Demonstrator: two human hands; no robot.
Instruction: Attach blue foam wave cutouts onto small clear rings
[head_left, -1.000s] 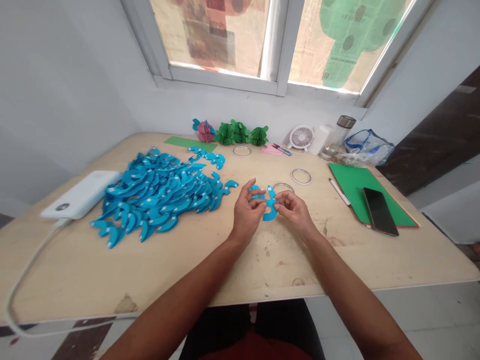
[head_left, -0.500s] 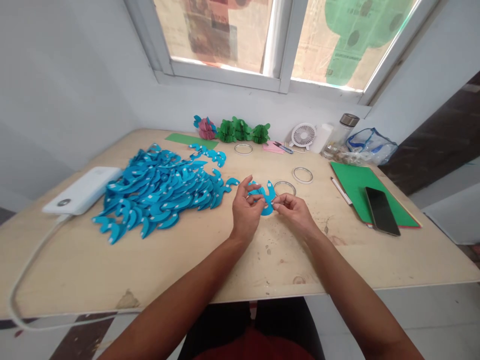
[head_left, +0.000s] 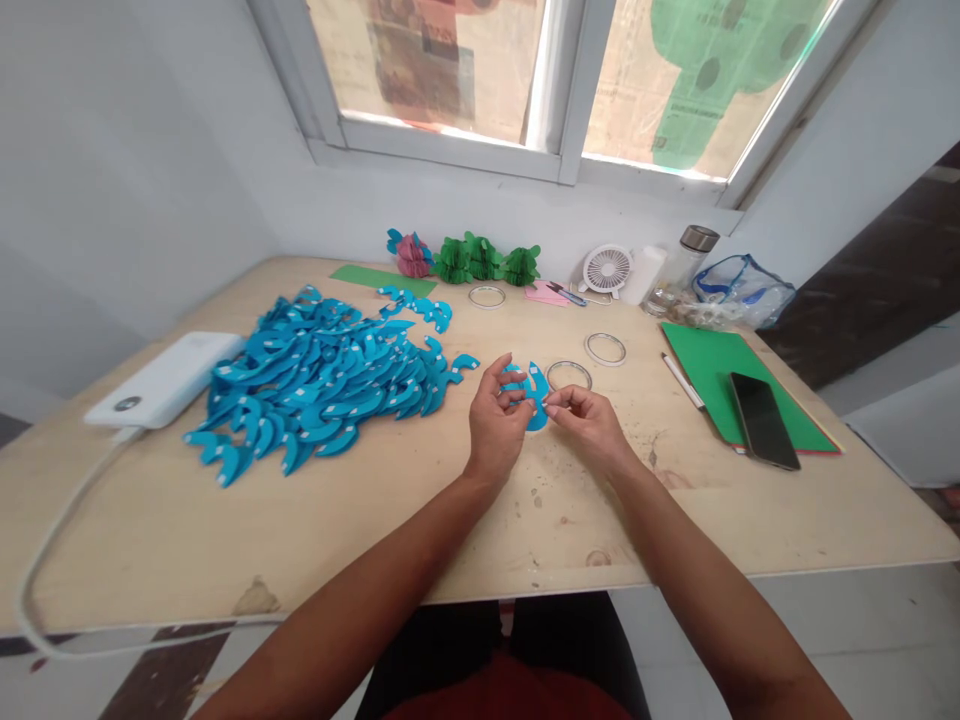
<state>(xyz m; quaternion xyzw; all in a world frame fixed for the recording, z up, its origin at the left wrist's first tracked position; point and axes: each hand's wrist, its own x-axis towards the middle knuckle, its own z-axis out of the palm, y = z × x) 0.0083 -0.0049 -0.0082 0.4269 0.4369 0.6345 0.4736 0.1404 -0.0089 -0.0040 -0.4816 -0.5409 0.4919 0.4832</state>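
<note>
My left hand (head_left: 496, 425) pinches a small blue paper cut-out (head_left: 529, 396) above the middle of the wooden table (head_left: 375, 520). My right hand (head_left: 589, 420) is closed in a pinch at the right edge of the same cut-out; whether it grips the paper or a bit of tape on it I cannot tell. A large heap of the same curved blue paper pieces (head_left: 315, 385), each with white tape tabs, lies to the left of my hands. A clear tape ring (head_left: 568, 375) lies just behind my right hand.
A white power bank (head_left: 161, 380) with a cable sits at the far left. Two more tape rings (head_left: 604, 348) (head_left: 487, 296), green and pink paper flowers (head_left: 480, 262), a small fan (head_left: 606, 270), a bottle (head_left: 679, 268), a green folder (head_left: 720, 385) with a phone (head_left: 761, 420) and a pen (head_left: 681, 381) lie behind and right.
Both hands stay together on the blue cut-out; the piece has been turned slightly and the fingers have shifted on it. The camera has moved a little.
</note>
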